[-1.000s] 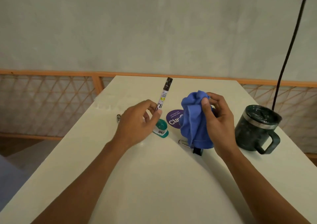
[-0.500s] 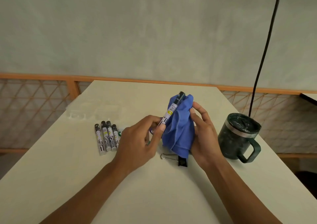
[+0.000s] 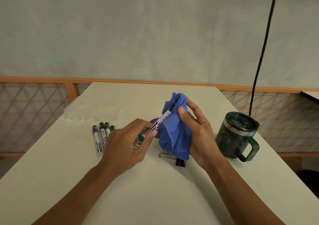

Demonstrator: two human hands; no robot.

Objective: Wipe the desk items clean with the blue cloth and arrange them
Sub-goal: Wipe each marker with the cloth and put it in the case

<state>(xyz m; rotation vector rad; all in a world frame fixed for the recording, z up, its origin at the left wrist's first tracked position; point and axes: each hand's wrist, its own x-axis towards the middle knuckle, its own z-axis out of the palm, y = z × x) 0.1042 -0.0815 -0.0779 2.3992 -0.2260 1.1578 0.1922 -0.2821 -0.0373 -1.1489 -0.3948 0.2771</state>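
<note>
A black binder clip (image 3: 179,161) lies on the bench (image 3: 155,199), partly under the near edge of the blue cloth (image 3: 174,135). Left of the cloth, the left hand (image 3: 127,143) pinches a marker (image 3: 159,122) whose far end is buried in the cloth. The right hand (image 3: 198,135) grips the cloth from its right side. Four markers (image 3: 101,138) lie well left of the cloth, and a dark mug (image 3: 236,135) stands to its right.

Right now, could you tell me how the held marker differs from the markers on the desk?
The held marker is tilted, pinched by the left hand, its far end inside the blue cloth; the four desk markers lie flat side by side. All share patterned white labels.
</note>
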